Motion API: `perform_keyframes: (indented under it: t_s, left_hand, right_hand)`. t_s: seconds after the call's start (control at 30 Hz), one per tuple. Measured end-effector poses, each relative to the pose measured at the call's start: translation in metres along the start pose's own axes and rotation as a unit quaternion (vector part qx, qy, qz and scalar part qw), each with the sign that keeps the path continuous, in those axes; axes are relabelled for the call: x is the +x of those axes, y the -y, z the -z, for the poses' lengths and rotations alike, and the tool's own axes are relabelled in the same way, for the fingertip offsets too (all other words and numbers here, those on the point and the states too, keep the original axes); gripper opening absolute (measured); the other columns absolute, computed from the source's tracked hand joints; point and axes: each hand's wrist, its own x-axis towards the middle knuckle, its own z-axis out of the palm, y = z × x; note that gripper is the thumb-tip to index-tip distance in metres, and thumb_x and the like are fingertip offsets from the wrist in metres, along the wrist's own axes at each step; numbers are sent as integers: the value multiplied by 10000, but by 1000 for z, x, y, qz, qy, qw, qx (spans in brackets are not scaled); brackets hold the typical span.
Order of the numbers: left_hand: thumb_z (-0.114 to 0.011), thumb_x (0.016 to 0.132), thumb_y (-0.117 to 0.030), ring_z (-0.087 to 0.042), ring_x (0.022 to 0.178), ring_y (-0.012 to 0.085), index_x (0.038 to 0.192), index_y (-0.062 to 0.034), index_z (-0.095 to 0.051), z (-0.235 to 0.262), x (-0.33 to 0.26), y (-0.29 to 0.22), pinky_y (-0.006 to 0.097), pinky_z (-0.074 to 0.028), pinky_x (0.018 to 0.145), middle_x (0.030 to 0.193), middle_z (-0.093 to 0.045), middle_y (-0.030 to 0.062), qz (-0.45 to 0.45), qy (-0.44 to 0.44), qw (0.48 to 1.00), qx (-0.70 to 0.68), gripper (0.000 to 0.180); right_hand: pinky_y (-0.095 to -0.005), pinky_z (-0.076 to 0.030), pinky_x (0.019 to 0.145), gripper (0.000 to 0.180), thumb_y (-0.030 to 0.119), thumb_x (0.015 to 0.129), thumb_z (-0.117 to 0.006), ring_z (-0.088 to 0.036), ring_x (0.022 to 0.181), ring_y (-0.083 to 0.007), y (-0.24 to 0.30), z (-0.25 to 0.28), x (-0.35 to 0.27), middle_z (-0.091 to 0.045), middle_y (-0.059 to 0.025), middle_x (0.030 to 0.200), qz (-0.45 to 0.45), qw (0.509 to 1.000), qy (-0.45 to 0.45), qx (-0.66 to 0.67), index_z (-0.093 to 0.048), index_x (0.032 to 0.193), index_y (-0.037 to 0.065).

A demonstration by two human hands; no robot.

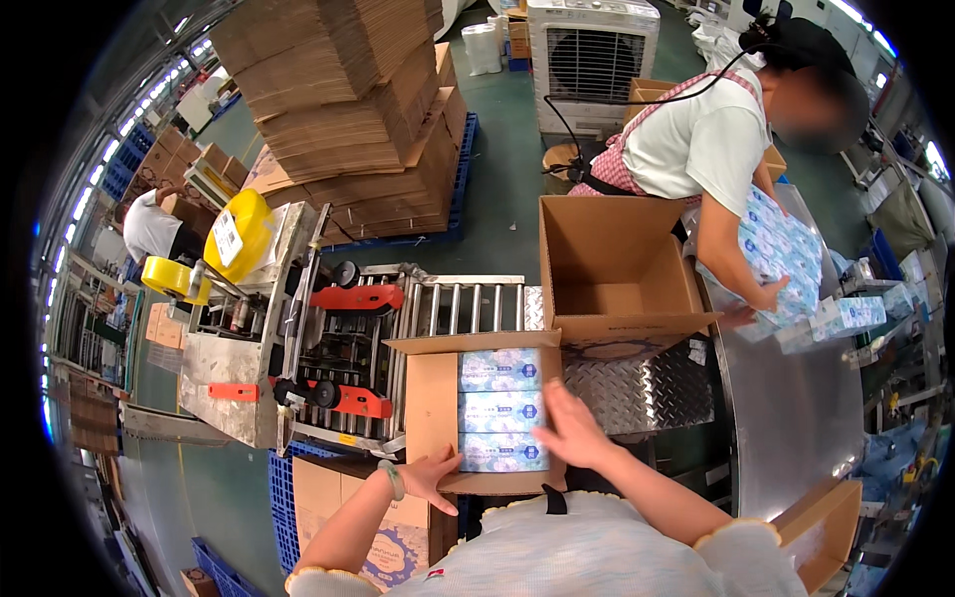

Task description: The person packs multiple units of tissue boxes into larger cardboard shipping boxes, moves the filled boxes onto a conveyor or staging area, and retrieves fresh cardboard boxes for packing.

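In front of me sits a cardboard carton [431,398] with its top open. Three blue-and-white printed packs [499,409], apparently tissues, show inside it in a stack of rows. My left hand [434,476] has its fingers spread at the carton's near left corner, a green band on the wrist. Along the right side, my right hand [575,430] lies with fingers stretched out, by the carton's edge and the ends of the packs. Neither hand grips anything.
An open carton [622,259] stands beyond, on a diamond-plate step [637,393]. At the right a co-worker gathers blue packs [781,254] over a metal table [786,398]. Leftward are a roller conveyor [468,303] and a taping machine with yellow tape [239,237]. Flattened cartons [338,109] are piled behind.
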Motion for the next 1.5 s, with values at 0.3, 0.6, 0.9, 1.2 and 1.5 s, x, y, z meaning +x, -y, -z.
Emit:
perform_keyframes:
  t_s: [0.3, 0.6, 0.9, 1.2, 1.5]
  left_hand:
    - [-868, 629, -590, -167, 1556, 351, 1635, -199, -173, 73, 62, -15, 557, -133, 1241, 1676, -159, 199, 209, -259, 929, 164, 1283]
    - [-689, 872, -519, -514, 1299, 340, 1399, -72, -499, 99, 77, -67, 606, -193, 1196, 1336, -578, 177, 160, -561, 793, 175, 717]
    - [-550, 936, -581, -277, 1529, 280, 1584, -141, -346, -51, 139, -17, 627, -109, 1216, 1640, -342, 87, 176, -593, 781, 86, 809]
    - [-458, 953, -652, -295, 1528, 252, 1609, -132, -277, 46, 105, 62, 670, -86, 1203, 1657, -303, 107, 98, -545, 814, 177, 856]
    - [-447, 979, -597, -247, 1546, 244, 1590, -9, -247, 129, 63, 186, 619, -99, 1224, 1654, -296, 138, 216, -626, 743, 95, 871]
  right_hand:
    - [-599, -19, 1240, 921, 608, 872, -650, -124, 1573, -247, -17, 8, 61, -234, -98, 1676, 49, 958, 247, -137, -337, 1583, 113]
    - [-546, -199, 1231, 1328, 463, 643, -920, -181, 1516, -448, -63, -49, 15, -193, -273, 1617, -92, 992, -50, 69, -110, 1609, 48]
    - [-450, -352, 1144, 989, 386, 885, -743, -409, 1389, -398, -69, -84, 40, -349, -288, 1523, -186, 915, -133, 333, -161, 1579, -11]
    - [-448, -430, 1066, 688, 402, 1071, -489, -501, 1295, -369, -17, -155, 78, -411, -277, 1469, -293, 846, -286, 341, -255, 1517, -66]
    - [-451, -380, 1113, 662, 353, 1082, -463, -479, 1322, -425, 21, -195, 292, -423, -338, 1473, -129, 934, -170, 288, -261, 1520, -101]
